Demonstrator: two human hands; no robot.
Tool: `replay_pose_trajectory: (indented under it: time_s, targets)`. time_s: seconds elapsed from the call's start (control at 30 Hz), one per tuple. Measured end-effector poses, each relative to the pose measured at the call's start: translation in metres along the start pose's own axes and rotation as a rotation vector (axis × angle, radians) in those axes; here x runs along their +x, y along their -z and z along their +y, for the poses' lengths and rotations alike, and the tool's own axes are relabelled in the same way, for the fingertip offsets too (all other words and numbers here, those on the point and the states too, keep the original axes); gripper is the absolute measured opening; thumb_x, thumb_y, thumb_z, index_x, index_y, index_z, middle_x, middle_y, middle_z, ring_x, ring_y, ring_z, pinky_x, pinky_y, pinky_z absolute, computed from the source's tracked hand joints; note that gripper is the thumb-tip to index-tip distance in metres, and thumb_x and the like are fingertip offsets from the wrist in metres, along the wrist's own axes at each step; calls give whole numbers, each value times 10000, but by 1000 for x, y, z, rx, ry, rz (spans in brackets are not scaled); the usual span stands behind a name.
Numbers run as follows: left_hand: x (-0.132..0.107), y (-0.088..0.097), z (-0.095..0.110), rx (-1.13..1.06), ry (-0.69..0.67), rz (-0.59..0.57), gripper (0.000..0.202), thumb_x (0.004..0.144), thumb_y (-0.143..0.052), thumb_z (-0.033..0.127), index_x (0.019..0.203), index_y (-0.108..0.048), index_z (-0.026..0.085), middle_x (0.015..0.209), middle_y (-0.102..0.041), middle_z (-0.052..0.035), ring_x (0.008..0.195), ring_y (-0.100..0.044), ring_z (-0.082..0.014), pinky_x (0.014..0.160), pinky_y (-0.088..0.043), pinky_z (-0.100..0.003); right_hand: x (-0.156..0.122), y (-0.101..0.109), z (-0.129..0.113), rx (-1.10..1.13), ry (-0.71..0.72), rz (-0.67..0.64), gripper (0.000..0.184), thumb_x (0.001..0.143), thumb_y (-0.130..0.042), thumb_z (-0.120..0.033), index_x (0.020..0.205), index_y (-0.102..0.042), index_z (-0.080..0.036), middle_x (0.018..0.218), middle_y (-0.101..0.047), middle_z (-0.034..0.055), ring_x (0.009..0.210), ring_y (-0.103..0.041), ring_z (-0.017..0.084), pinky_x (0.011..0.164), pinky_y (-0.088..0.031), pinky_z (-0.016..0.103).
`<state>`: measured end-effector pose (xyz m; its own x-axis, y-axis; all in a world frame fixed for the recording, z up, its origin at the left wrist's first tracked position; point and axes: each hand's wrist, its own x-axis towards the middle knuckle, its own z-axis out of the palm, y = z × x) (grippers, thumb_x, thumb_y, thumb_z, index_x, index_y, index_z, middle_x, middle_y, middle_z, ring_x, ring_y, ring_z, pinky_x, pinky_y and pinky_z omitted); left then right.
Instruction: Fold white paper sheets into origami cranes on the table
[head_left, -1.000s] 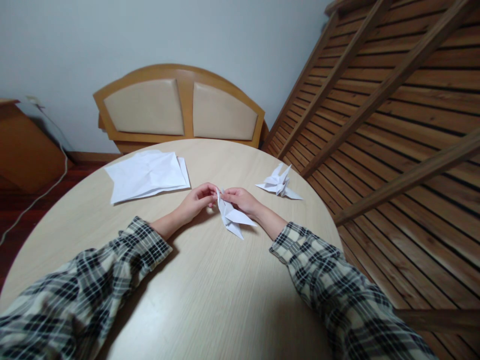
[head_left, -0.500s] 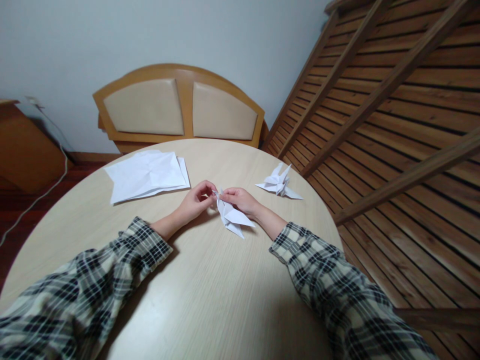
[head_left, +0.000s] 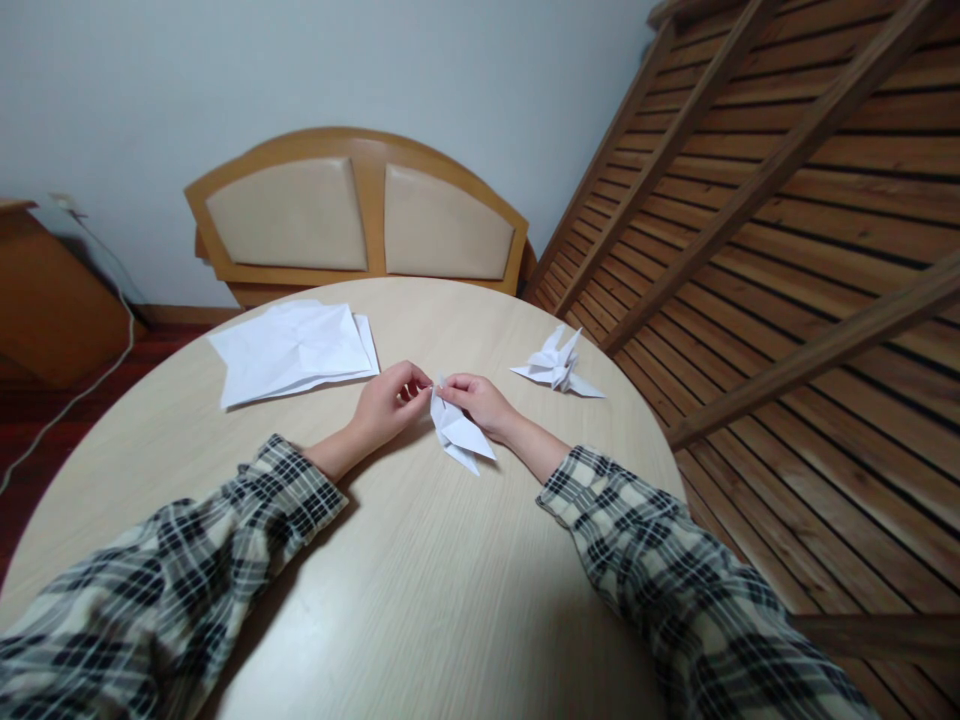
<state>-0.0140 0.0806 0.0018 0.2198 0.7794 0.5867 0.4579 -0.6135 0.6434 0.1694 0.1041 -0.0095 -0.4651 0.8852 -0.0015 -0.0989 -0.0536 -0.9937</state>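
A partly folded white paper figure (head_left: 459, 432) is held just above the round light-wood table (head_left: 420, 580), near its middle. My left hand (head_left: 386, 405) pinches the figure's upper tip with thumb and forefinger. My right hand (head_left: 480, 400) grips the same tip from the other side, fingers closed on it. The figure's pointed flaps hang toward me below the hands. Both arms wear plaid sleeves.
A finished white paper crane (head_left: 559, 366) lies to the right near the table's edge. Flat creased white sheets (head_left: 296, 350) lie at the back left. A wooden chair back (head_left: 360, 215) stands behind the table. Slatted wooden boards (head_left: 787, 250) lean at the right.
The paper figure has turned slightly and drawn in, its right flap now shorter and lower. Both hands have shifted a little to the left, still pinching the tip.
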Motion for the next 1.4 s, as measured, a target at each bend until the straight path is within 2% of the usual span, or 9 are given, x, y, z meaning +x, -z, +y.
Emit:
replay_pose_trajectory:
  time_s: [0.13,0.23,0.4,0.6,0.8,1.1,1.4]
  targets:
    - [0,-1,-4,146,-23,29,57,849,-612,221,812,-642,190,704,-621,-7,610,-537,-135,578,-396,-259,1,-3,-1,-6,25,41,422,630,-818,-521,725,-593,-177,613,-498,-61,525,-403,78,491,-270,237]
    - [1,0,-4,174,-41,40,68,861,-609,225,829,-657,189,721,-655,-11,607,-548,-131,580,-406,-256,1,-4,0,-4,60,66,406,648,-805,-521,738,-593,-187,641,-508,-55,551,-419,85,511,-283,241]
    - [1,-1,-4,120,13,36,104,891,-601,259,870,-673,186,786,-718,-28,623,-589,-131,591,-442,-250,2,-5,2,-10,102,126,391,634,-815,-516,749,-637,-188,652,-526,-44,560,-418,89,520,-289,247]
    - [1,-3,-4,60,52,44,110,891,-614,271,866,-678,184,782,-729,-24,629,-605,-126,592,-459,-235,4,-3,4,-23,129,176,378,646,-807,-515,775,-671,-187,672,-564,-29,568,-433,94,520,-297,248]
    - [1,-2,-2,58,34,29,113,885,-614,263,865,-696,188,789,-743,-26,635,-623,-129,606,-481,-235,4,-1,6,-21,132,180,354,676,-783,-504,786,-688,-182,703,-606,-7,580,-480,105,523,-319,254]
    - [0,-1,-3,60,10,4,117,883,-598,249,877,-697,185,805,-748,-31,666,-649,-133,633,-501,-241,3,-2,3,-21,112,201,350,666,-782,-506,767,-672,-189,672,-604,-11,558,-469,105,506,-323,249]
    - [0,-5,0,-48,113,0,82,883,-593,275,892,-598,193,798,-690,-24,673,-650,-133,605,-508,-244,2,-5,0,-17,133,188,344,670,-782,-492,777,-655,-191,691,-588,-19,589,-473,107,541,-342,250]
